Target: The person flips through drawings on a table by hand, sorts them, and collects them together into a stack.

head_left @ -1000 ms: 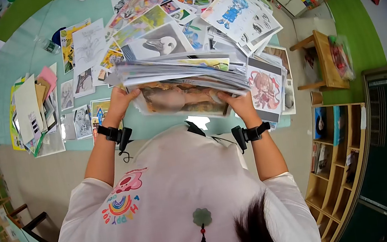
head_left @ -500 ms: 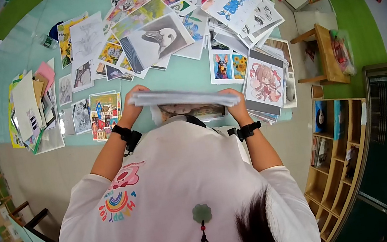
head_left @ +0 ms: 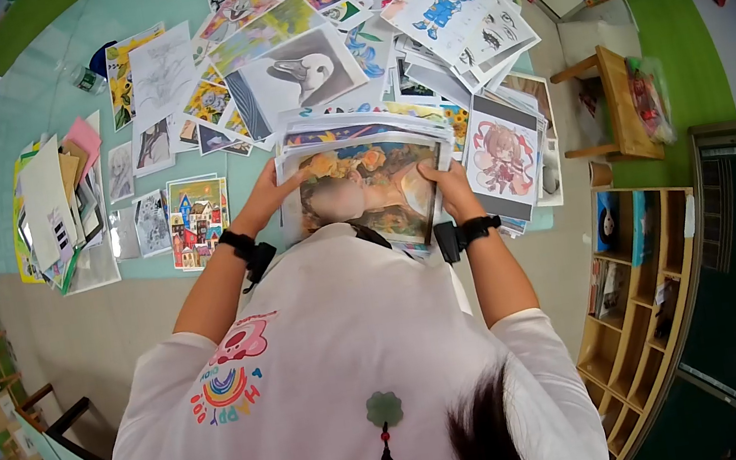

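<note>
Between my hands lies a stack of printed pictures (head_left: 367, 194), its top sheet a painting of a figure with orange flowers. My left hand (head_left: 272, 195) is closed on the stack's left edge, thumb over the top sheet. On the opposite edge, my right hand (head_left: 449, 189) grips with its thumb on the print, fingers hidden beneath. Just beyond the stack is a greyscale duck picture (head_left: 306, 70). A print of colourful houses (head_left: 199, 219) lies left of my left hand, and a pink cartoon-girl drawing (head_left: 503, 151) is right of my right hand.
The pale green table (head_left: 7, 103) carries a wide spread of pictures at the back. A pile of papers and folders (head_left: 60, 209) is at the left, near a clear bottle (head_left: 88, 79). A wooden stool (head_left: 621, 106) and wooden shelves (head_left: 631, 305) stand at the right.
The stack was held up edge-on between both hands. Now it is tipped flat, showing its top picture, and my right thumb rests over it.
</note>
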The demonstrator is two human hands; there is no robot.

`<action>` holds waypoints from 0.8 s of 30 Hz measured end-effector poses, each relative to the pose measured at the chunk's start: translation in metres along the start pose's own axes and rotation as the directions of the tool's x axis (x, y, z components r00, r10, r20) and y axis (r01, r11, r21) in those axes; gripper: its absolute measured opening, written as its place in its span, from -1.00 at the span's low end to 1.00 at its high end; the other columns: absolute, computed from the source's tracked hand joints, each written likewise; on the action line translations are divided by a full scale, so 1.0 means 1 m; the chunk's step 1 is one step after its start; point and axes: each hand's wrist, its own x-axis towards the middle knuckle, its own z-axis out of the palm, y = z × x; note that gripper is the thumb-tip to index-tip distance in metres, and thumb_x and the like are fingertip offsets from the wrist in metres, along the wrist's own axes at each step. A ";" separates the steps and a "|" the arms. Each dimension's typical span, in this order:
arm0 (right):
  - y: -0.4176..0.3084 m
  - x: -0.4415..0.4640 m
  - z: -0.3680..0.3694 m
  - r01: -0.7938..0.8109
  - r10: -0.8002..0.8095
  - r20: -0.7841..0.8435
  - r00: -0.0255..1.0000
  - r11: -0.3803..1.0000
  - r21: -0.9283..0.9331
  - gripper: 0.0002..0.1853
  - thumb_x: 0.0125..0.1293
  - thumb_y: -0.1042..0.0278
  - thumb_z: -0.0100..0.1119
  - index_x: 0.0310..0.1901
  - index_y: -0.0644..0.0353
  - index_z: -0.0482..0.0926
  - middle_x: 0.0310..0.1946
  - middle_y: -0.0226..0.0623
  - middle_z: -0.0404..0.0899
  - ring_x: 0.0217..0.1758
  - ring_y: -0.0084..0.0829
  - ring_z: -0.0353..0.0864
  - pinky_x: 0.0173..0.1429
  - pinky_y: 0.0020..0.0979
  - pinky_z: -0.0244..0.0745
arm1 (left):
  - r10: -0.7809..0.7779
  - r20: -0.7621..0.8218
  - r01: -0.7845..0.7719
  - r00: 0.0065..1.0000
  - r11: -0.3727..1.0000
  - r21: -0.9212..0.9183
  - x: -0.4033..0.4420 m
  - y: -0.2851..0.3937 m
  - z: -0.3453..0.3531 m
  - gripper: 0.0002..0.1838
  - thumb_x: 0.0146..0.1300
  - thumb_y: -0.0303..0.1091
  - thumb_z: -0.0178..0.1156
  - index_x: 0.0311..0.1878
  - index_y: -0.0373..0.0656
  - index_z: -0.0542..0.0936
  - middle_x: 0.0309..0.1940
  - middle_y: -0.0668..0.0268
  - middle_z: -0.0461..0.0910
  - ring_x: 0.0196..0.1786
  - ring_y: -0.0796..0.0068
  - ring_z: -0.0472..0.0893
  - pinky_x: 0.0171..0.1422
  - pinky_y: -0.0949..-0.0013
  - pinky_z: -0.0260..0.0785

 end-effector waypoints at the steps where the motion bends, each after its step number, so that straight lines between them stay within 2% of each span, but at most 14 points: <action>1: 0.009 0.011 -0.002 0.009 -0.012 -0.022 1.000 0.993 -0.120 -0.54 0.03 0.44 0.38 -0.04 0.37 0.45 -0.19 -0.21 0.58 -0.20 -0.39 0.56 -0.08 -0.40 0.49 | -0.041 -0.027 0.043 0.999 0.997 0.062 0.009 -0.011 0.003 -0.41 0.23 -0.32 0.21 0.27 -0.23 0.23 0.13 0.21 0.41 0.16 0.43 0.40 0.24 0.35 0.26; 2: 0.021 0.021 -0.002 0.014 -0.024 -0.041 0.999 0.971 -0.240 -0.50 0.01 0.41 0.39 -0.01 0.37 0.42 -0.17 -0.19 0.56 -0.19 -0.37 0.56 -0.08 -0.39 0.49 | -0.052 -0.077 0.059 0.996 0.994 0.095 0.021 -0.035 0.001 -0.42 0.19 -0.34 0.23 0.23 -0.29 0.25 0.10 0.14 0.42 0.13 0.38 0.42 0.22 0.32 0.27; 3: 0.034 0.028 -0.004 0.015 -0.038 -0.059 0.998 0.934 -0.357 -0.45 0.00 0.37 0.40 0.02 0.36 0.39 -0.15 -0.16 0.55 -0.17 -0.35 0.56 -0.08 -0.38 0.50 | -0.048 -0.076 0.063 0.996 0.977 0.205 0.025 -0.050 -0.001 -0.42 0.18 -0.36 0.24 0.21 -0.31 0.24 0.09 0.12 0.42 0.12 0.36 0.42 0.21 0.32 0.28; 4: 0.044 0.030 -0.003 0.002 0.002 0.008 1.000 0.895 -0.446 -0.29 -0.07 0.34 0.41 0.11 0.39 0.27 -0.06 0.00 0.49 -0.11 -0.22 0.56 -0.06 -0.32 0.49 | -0.044 -0.075 0.065 0.996 0.948 0.311 0.028 -0.059 -0.002 -0.41 0.16 -0.37 0.25 0.20 -0.32 0.24 0.07 0.10 0.42 0.11 0.34 0.43 0.20 0.31 0.28; 5: 0.052 0.034 -0.004 0.026 -0.064 -0.046 0.997 0.817 -0.576 -0.29 -0.09 0.36 0.40 0.10 0.40 0.27 -0.05 0.03 0.48 -0.08 -0.16 0.55 -0.02 -0.29 0.47 | -0.043 -0.074 0.069 0.996 0.909 0.412 0.030 -0.069 -0.002 -0.41 0.15 -0.38 0.26 0.19 -0.34 0.24 0.06 0.08 0.42 0.10 0.32 0.43 0.20 0.30 0.29; 7: 0.053 0.038 0.001 0.040 -0.221 -0.119 0.968 0.606 -0.795 -0.29 -0.11 0.39 0.37 0.09 0.43 0.26 -0.04 0.09 0.46 -0.02 -0.06 0.52 0.05 -0.24 0.44 | -0.052 -0.098 0.085 0.994 0.925 0.370 0.037 -0.081 -0.003 -0.40 0.12 -0.40 0.26 0.17 -0.35 0.23 0.04 0.06 0.41 0.09 0.29 0.43 0.19 0.29 0.29; 9: 0.046 0.039 0.013 0.297 -0.468 0.098 0.878 0.373 -0.879 -0.42 -0.09 0.42 0.30 0.01 0.41 0.33 -0.06 0.08 0.46 0.04 -0.01 0.46 0.12 -0.21 0.38 | -0.071 -0.113 0.104 0.991 0.941 0.321 0.038 -0.089 -0.005 -0.39 0.10 -0.41 0.27 0.18 -0.36 0.22 0.03 0.06 0.41 0.09 0.28 0.43 0.18 0.28 0.30; 11: 0.025 0.036 0.032 0.488 -0.627 0.338 0.702 0.079 -0.869 -0.54 -0.06 0.44 0.24 -0.07 0.40 0.39 -0.08 0.08 0.46 0.09 0.04 0.40 0.19 -0.17 0.31 | -0.102 -0.110 0.128 0.989 0.955 0.267 0.037 -0.092 -0.005 -0.36 0.10 -0.41 0.27 0.20 -0.35 0.19 0.03 0.06 0.41 0.09 0.27 0.43 0.18 0.27 0.30; 12: 0.011 0.037 0.040 0.505 -0.417 0.406 0.813 0.159 -0.848 -0.57 -0.01 0.41 0.19 -0.05 0.36 0.43 -0.09 0.04 0.46 0.09 0.04 0.40 0.18 -0.17 0.33 | -0.085 -0.115 0.114 0.990 0.955 0.273 0.035 -0.094 -0.003 -0.35 0.09 -0.42 0.27 0.20 -0.34 0.19 0.03 0.06 0.40 0.10 0.27 0.43 0.19 0.27 0.29; 15: 0.025 0.070 0.049 0.568 -0.264 0.515 0.815 0.193 -0.800 -0.56 0.04 0.31 0.19 -0.03 0.33 0.45 -0.10 0.02 0.47 0.06 0.03 0.42 0.18 -0.18 0.34 | -0.042 -0.102 0.073 0.994 0.945 0.320 0.034 -0.090 -0.001 -0.30 0.07 -0.45 0.27 0.24 -0.33 0.15 0.08 0.07 0.37 0.14 0.27 0.39 0.23 0.27 0.26; 16: 0.026 0.079 0.053 0.528 -0.187 0.497 0.848 0.201 -0.825 -0.53 0.05 0.21 0.21 -0.03 0.31 0.47 -0.05 0.00 0.45 0.06 0.00 0.41 0.17 -0.20 0.35 | -0.047 -0.078 0.072 0.996 0.934 0.350 0.032 -0.086 0.001 -0.28 0.07 -0.46 0.26 0.27 -0.31 0.13 0.11 0.08 0.35 0.17 0.28 0.37 0.26 0.28 0.24; 19: 0.017 0.093 0.067 0.455 -0.034 0.454 0.890 0.038 -0.890 -0.49 0.01 0.13 0.25 -0.04 0.29 0.48 -0.03 -0.02 0.42 0.08 -0.04 0.38 0.18 -0.19 0.34 | -0.074 -0.060 0.091 0.995 0.922 0.376 0.026 -0.084 0.004 -0.18 0.04 -0.50 0.26 0.34 -0.28 0.04 0.18 0.09 0.29 0.24 0.28 0.32 0.32 0.27 0.18; 20: 0.014 0.095 0.073 0.367 0.027 0.366 0.930 -0.011 -0.930 -0.46 -0.04 0.08 0.28 -0.07 0.28 0.49 -0.04 -0.07 0.40 0.10 -0.08 0.35 0.17 -0.17 0.32 | -0.068 -0.050 0.082 0.996 0.925 0.372 0.023 -0.086 0.003 -0.17 0.05 -0.50 0.26 0.35 -0.27 0.02 0.18 0.08 0.29 0.24 0.27 0.31 0.33 0.26 0.18; 24: 0.019 0.104 0.085 0.497 -0.111 0.508 0.854 -0.114 -0.860 -0.46 -0.09 0.05 0.31 -0.10 0.24 0.51 -0.11 -0.12 0.41 0.06 -0.12 0.33 0.11 -0.17 0.30 | -0.019 -0.010 0.022 1.000 0.932 0.363 0.019 -0.089 0.000 -0.14 0.07 -0.52 0.23 0.38 -0.27 -0.04 0.19 0.06 0.28 0.25 0.26 0.30 0.33 0.26 0.17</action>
